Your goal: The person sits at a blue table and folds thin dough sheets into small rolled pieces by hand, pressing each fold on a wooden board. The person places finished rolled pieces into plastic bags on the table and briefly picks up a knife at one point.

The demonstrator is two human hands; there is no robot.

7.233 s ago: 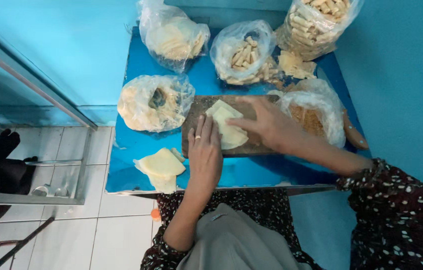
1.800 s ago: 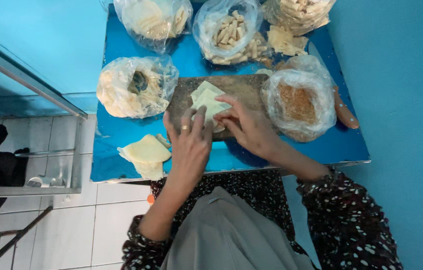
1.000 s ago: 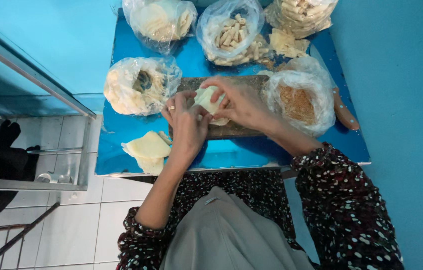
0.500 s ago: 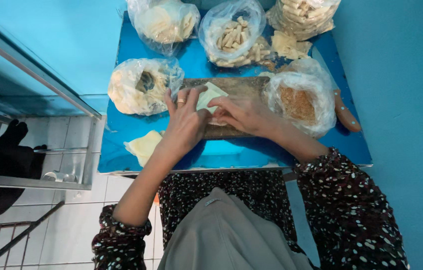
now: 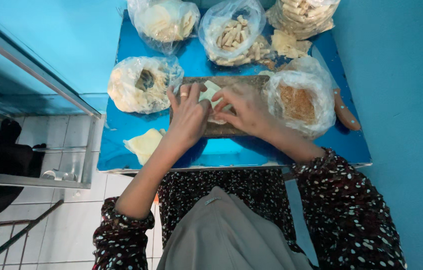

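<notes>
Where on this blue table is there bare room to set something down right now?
Bare blue table shows along the near edge, between the wrapper stack and the crumb bag, below the board. The far side is crowded with bags; both hands cover the board.

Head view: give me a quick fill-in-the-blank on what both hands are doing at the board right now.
Both hands, left hand and right hand, press on a pale sheet of ____ lying on the wooden board.
The board rests on a shiny ____ table.
The bag of brown crumbs sits beside the ____ hand.
A ring shows on the ____ hand.

Missing words: dough; blue; right; left
</notes>
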